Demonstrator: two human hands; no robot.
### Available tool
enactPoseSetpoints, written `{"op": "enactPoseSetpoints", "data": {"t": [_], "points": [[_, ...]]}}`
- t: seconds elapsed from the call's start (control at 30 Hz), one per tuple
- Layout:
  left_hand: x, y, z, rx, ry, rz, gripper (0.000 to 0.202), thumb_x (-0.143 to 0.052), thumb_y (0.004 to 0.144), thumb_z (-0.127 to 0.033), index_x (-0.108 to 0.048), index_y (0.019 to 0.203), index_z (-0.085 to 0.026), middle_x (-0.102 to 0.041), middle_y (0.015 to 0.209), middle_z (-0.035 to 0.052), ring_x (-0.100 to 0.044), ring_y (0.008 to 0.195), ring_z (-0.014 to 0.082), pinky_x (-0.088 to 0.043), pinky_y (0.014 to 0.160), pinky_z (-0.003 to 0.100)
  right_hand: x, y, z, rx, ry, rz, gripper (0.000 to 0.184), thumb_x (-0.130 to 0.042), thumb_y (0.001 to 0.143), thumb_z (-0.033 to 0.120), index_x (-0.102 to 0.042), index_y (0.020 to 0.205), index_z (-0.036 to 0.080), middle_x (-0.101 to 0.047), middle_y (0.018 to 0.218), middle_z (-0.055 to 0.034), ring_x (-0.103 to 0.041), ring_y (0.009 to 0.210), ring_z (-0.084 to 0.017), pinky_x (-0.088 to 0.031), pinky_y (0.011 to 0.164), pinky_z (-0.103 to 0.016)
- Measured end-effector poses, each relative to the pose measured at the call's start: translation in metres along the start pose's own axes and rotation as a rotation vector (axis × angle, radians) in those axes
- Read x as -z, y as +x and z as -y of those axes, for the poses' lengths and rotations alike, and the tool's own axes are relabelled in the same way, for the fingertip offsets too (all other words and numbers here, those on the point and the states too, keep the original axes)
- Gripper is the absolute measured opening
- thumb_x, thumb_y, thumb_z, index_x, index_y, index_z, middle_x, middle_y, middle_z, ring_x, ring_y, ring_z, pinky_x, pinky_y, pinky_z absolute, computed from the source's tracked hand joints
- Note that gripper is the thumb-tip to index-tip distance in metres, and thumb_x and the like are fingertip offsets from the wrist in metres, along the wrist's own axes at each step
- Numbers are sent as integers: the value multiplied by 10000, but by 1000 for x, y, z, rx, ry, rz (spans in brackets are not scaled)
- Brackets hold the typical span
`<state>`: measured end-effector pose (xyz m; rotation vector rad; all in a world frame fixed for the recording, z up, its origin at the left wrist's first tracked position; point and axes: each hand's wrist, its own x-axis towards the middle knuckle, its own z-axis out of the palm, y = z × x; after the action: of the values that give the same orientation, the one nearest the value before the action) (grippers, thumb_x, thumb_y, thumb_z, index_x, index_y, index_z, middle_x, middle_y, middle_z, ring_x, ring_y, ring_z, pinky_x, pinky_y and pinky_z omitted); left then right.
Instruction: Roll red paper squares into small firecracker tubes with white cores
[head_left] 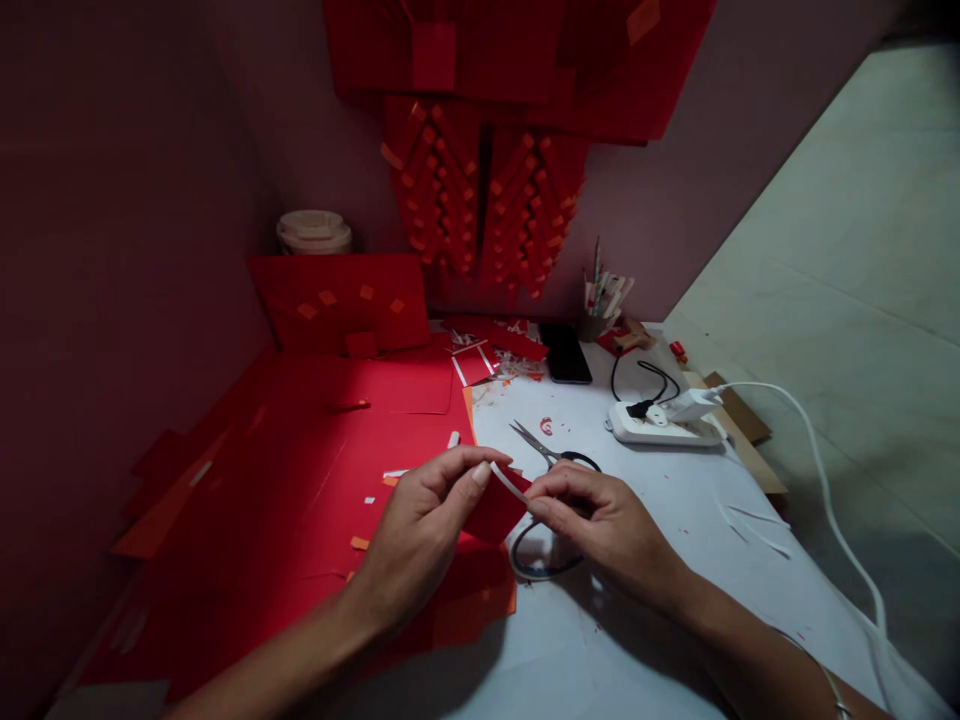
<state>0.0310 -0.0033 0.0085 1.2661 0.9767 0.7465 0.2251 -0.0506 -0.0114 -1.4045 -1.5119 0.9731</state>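
A small piece of red paper (496,512) is held up between my two hands over the table. A narrow white strip (510,485) runs along its upper edge. My left hand (427,520) pinches the paper's upper left corner between thumb and fingers. At the strip's right end, my right hand (592,515) closes thumb and forefinger on the edge. Behind and partly under the right hand lies a pair of scissors (534,438), blades apart, its dark handles partly hidden.
Large red sheets (300,480) cover the table's left side. A power strip (660,430) with a white cable sits at right. Further back are a black phone (566,355), a pen cup (594,325) and paper scraps (517,345). Red paper decorations (439,190) hang on the wall.
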Motion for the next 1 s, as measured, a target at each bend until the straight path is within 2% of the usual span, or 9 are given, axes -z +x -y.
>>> {"op": "enactPoseSetpoints", "data": {"t": [0.47, 0.63, 0.8, 1.0], "points": [[-3, 1, 1, 15, 32, -32, 241, -596, 898, -391, -710, 1006, -208, -718, 800, 16, -616, 679, 162, -496, 597, 246, -2, -1, 2, 6, -9, -12, 114, -644, 859, 275, -728, 823, 207, -641, 774, -23, -580, 706, -173, -433, 635, -292], [-5, 2, 2, -65, 121, -86, 231, -579, 901, -364, -709, 977, -188, -703, 762, 7, -592, 638, 144, -456, 547, 226, -4, -3, 1, 28, -30, -14, 95, -648, 864, 248, -730, 842, 205, -634, 769, -12, -578, 677, -153, -432, 627, -274], [-5, 2, 6, -126, 179, -135, 205, -565, 903, -326, -708, 952, -188, -734, 854, 23, -626, 734, 158, -468, 643, 241, -6, -5, -1, 58, -51, -30, 93, -649, 869, 236, -740, 859, 216, -660, 772, -2, -594, 704, -147, -445, 639, -253], [-2, 7, 16, -136, 228, -150, 212, -552, 919, -355, -694, 960, -203, -737, 847, 23, -613, 689, 165, -458, 618, 261, -8, -8, 3, -44, -11, -44, 129, -644, 867, 272, -755, 904, 217, -704, 794, -7, -637, 696, -150, -496, 647, -254]]}}
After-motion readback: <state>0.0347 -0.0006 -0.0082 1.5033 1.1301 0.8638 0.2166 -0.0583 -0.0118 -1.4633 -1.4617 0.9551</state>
